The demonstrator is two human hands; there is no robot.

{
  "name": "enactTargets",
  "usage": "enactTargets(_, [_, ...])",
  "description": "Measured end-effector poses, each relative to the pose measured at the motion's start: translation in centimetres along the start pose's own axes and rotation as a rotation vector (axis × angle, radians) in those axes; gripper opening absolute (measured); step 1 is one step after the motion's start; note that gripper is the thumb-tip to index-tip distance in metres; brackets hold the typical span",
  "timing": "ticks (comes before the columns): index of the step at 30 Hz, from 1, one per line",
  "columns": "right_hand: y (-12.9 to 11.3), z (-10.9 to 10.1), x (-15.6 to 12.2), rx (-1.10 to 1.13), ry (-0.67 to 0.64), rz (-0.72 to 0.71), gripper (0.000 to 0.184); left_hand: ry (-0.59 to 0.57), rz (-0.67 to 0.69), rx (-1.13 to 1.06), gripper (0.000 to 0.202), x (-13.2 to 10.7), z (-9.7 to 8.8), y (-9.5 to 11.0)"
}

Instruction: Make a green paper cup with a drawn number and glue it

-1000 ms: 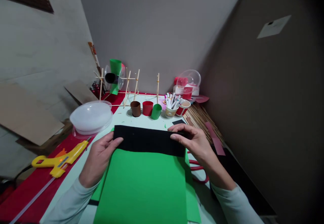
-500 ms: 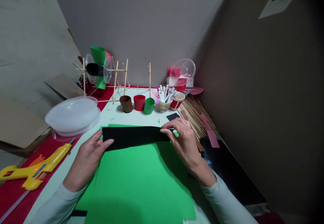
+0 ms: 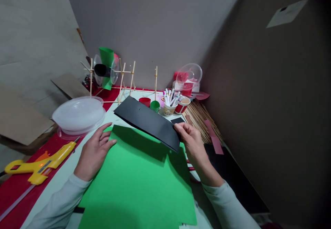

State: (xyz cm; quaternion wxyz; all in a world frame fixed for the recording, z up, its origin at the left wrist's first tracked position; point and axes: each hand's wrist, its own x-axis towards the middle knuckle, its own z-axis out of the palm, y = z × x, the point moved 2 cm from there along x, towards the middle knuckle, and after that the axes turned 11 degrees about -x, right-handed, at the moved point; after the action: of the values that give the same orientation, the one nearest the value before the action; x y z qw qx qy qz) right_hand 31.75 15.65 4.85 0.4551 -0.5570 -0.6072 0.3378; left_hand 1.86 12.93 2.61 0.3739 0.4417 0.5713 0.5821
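A black strip (image 3: 150,120), which looks like craft foam or card, is pinched at its right end by my right hand (image 3: 190,139). It tilts above the far edge of a green sheet (image 3: 137,187) and casts a shadow there. My left hand (image 3: 97,149) rests at the sheet's left edge, fingers apart, with nothing between them. Behind the strip stand a red tube (image 3: 144,101) and a green tube (image 3: 154,106). Red scissor-like handles (image 3: 190,168) show partly beneath my right wrist.
A yellow glue gun (image 3: 43,165) and clear plastic lids (image 3: 79,115) lie at left. A stick frame with a wheel (image 3: 106,69) stands behind. Cups, one holding markers (image 3: 170,109), stand at the back. Wooden sticks (image 3: 199,118) and a black sheet (image 3: 232,177) lie right.
My left hand has let go of the black strip. My right hand has lifted and turned it, so its left end now points up and away, covering the brown tube.
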Motion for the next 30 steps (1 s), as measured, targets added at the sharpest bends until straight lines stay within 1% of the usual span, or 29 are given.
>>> enactTargets(1, [0.2, 0.2, 0.1, 0.046, -0.025, 0.027, 0.038, 0.01, 0.017, -0.017, 0.065, -0.1, 0.1, 0.3])
enactTargets(3, [0.3, 0.7, 0.0, 0.122, -0.079, 0.074, 0.042, 0.03, 0.057, -0.017, 0.055, -0.7, 0.3, 1.3])
enactTargets(5, [0.2, 1.3, -0.3, 0.18, -0.129, 0.109, 0.045, 0.012, 0.095, 0.018, 0.045, -1.5, 0.6, 2.7])
enactTargets(6, [0.1, 1.6, -0.4, 0.202, -0.15, 0.122, 0.045, -0.035, 0.103, 0.028, 0.042, -2.0, 0.9, 3.5])
enactTargets(8, [-0.2, 2.2, -0.8, 0.232, -0.172, 0.135, 0.045, -0.229, 0.071, -0.02, 0.039, -2.7, 1.9, 4.7])
enactTargets(9, [-0.4, 2.4, -1.1, 0.239, -0.175, 0.134, 0.044, -0.327, 0.014, -0.089, 0.036, -3.0, 2.5, 5.1])
enactTargets(10, [-0.6, 2.6, -1.3, 0.24, -0.178, 0.128, 0.043, -0.384, -0.059, -0.185, 0.031, -3.1, 3.1, 5.4])
enactTargets(11, [-0.7, 2.7, -1.5, 0.238, -0.181, 0.119, 0.042, -0.388, -0.144, -0.296, 0.027, -3.1, 3.6, 5.5])
enactTargets(12, [-0.9, 2.8, -1.6, 0.232, -0.188, 0.107, 0.041, -0.352, -0.216, -0.396, 0.026, -2.9, 4.0, 5.5])
enactTargets(13, [-1.0, 2.9, -1.8, 0.223, -0.199, 0.093, 0.04, -0.308, -0.254, -0.466, 0.028, -2.7, 4.4, 5.4])
enactTargets(15, [-1.2, 3.1, -2.0, 0.202, -0.226, 0.063, 0.039, -0.24, -0.269, -0.546, 0.032, -2.0, 5.1, 5.1])
enactTargets(18, [-1.5, 3.4, -2.3, 0.156, -0.263, 0.011, 0.035, -0.213, -0.261, -0.632, 0.028, -1.2, 5.7, 4.7])
enactTargets(20, [-1.6, 3.7, -2.6, 0.115, -0.317, -0.025, 0.033, -0.201, -0.271, -0.696, 0.021, -0.9, 5.8, 4.5])
enactTargets(23, [-1.9, 4.3, -3.4, 0.027, -0.434, -0.081, 0.035, -0.161, -0.302, -0.773, 0.014, -0.2, 5.5, 4.1])
enactTargets(25, [-2.1, 4.6, -4.2, -0.041, -0.478, -0.135, 0.03, -0.12, -0.322, -0.811, 0.01, 0.3, 5.0, 3.8])
enactTargets(26, [-2.1, 4.8, -4.6, -0.097, -0.506, -0.202, 0.027, -0.093, -0.325, -0.829, 0.008, 0.6, 4.7, 3.7])
enactTargets(27, [-2.2, 5.1, -5.0, -0.175, -0.55, -0.295, 0.03, -0.062, -0.322, -0.846, 0.006, 0.9, 4.4, 3.6])
enactTargets(30, [-1.9, 6.2, -6.2, -0.489, -0.697, -0.612, 0.054, 0.026, -0.301, -0.884, 0.011, 1.7, 3.5, 3.5])
